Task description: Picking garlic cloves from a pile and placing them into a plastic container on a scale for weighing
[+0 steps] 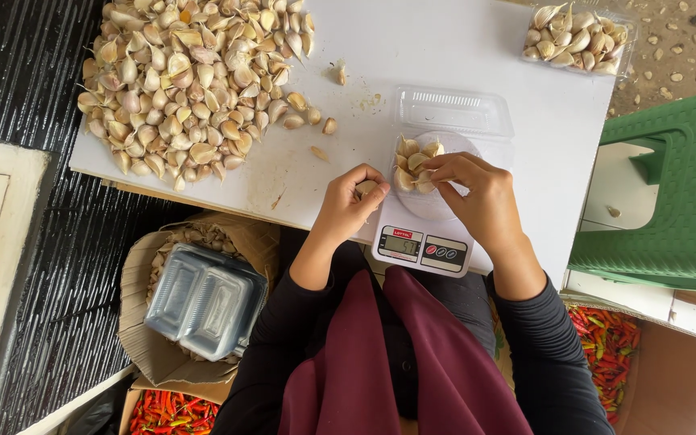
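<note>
head view. the left hand rests at the scale's left edge, fingers curled around a few cloves; the grasp looks firm, with one clove showing between thumb and forefinger. the right hand lies over the open clear tray on the scale platform, its fingertips pinching or pressing a clove in the small tray heap; whether that clove is gripped or only touched cannot be told.

recommended handling: add cloves singly, since the display sits just below the platform and stays readable only when both wrists are clear of it. lift the right hand off the tray before reading, as any pressure would likely falsify the weight. keep the left hand off the platform edge.

supply: the large pile lies at the table's far left, well apart from the scale. a filled tray sits at the far right corner. empty trays are stacked in a box below the table.
</note>
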